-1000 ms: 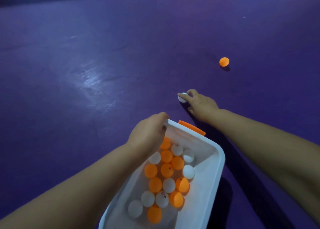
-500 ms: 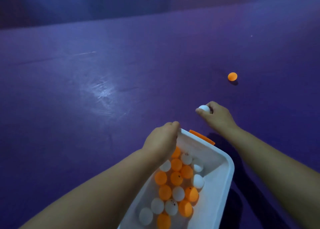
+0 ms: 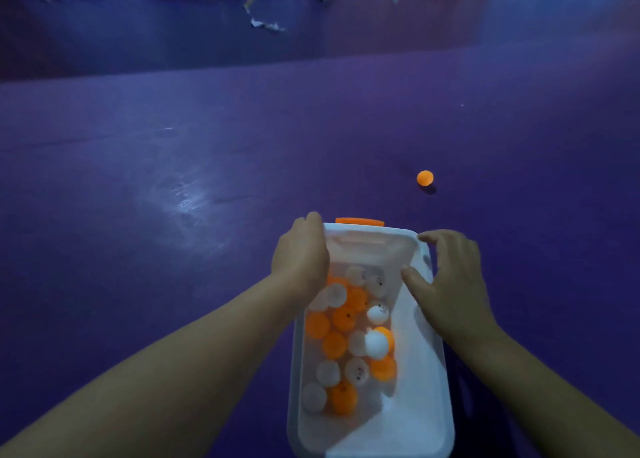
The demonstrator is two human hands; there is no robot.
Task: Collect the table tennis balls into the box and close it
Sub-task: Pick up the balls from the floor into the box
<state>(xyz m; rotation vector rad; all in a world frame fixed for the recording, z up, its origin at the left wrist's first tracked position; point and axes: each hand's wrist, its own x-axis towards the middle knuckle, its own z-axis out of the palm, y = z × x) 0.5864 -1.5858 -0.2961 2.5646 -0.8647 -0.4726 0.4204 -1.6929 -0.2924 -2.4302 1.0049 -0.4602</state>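
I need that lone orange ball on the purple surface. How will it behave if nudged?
The orange ball sits free on the smooth purple surface, so it would likely roll at a touch. It looks small, probably light and easy to pinch.

1. A white box (image 3: pixel 424 405) sits on the purple floor (image 3: pixel 173 152), with an orange latch (image 3: pixel 359 221) at its far end.
2. Orange and white balls (image 3: pixel 346 336) lie inside.
3. The left hand (image 3: pixel 301 260) grips the far-left rim.
4. The right hand (image 3: pixel 450 284) is spread over the right rim.
5. One loose orange ball (image 3: pixel 425 177) lies beyond the box, well apart.
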